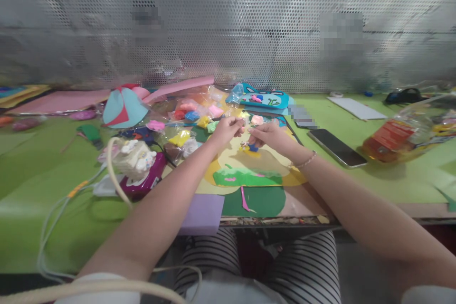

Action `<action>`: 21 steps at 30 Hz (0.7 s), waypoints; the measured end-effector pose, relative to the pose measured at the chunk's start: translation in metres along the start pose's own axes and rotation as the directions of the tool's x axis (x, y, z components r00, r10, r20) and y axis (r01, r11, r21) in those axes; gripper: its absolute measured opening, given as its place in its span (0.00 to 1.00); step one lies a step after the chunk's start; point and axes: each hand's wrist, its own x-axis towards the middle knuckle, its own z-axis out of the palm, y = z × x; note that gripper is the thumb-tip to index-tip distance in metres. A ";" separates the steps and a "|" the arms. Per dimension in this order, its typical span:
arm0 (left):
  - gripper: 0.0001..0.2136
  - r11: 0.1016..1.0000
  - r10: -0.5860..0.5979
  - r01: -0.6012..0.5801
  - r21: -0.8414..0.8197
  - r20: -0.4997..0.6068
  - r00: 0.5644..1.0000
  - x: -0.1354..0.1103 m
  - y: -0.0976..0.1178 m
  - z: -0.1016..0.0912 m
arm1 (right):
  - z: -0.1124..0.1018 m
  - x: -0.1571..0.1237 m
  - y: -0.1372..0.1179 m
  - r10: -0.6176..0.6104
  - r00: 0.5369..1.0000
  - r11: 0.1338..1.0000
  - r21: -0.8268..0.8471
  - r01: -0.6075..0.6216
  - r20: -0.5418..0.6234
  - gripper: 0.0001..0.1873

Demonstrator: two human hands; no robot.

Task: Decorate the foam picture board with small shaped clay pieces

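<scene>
Over a yellow paper cutout (278, 164), my left hand (228, 131) is closed in a pinch. Facing it a short gap away, my right hand (270, 137) is pinched too. Anything between the fingertips is too small to make out. Just below the hands, a small figure (245, 145) with a blue part (253, 148) lies on the cutout. A green clay-like strip (245, 178) with pink bits runs along the cutout's lower edge. Beyond my fingers are soft lumps in pink (257, 119) and pale green (213, 127).
Bags of coloured lumps (192, 115) crowd the back left. A purple device (156, 175) with cables and a cream decorated case (137, 159) stands left. Right are a phone (337, 147) and a bottle of amber liquid (390, 137). Perforated metal (228, 23) closes the back.
</scene>
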 end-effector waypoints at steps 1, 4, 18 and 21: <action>0.17 1.000 0.002 -0.002 0.002 -0.004 1.000 0.000 0.000 0.000 | 0.000 -0.001 -0.001 -0.002 1.000 1.000 -0.021 0.002 0.008 0.13; 0.17 1.000 0.006 -0.006 0.002 -0.007 1.000 0.001 -0.001 0.000 | 0.000 -0.004 -0.004 -0.021 0.999 0.998 -0.066 0.023 0.042 0.05; 0.18 1.000 0.019 -0.018 -0.024 0.025 1.000 0.006 -0.009 0.000 | 0.013 -0.023 -0.021 -0.076 0.980 0.981 -0.161 0.106 0.183 0.25; 0.16 1.000 0.022 -0.022 -0.015 0.029 0.999 0.004 -0.007 0.001 | 0.020 -0.033 -0.028 -0.169 0.949 0.948 -0.221 0.231 0.265 0.20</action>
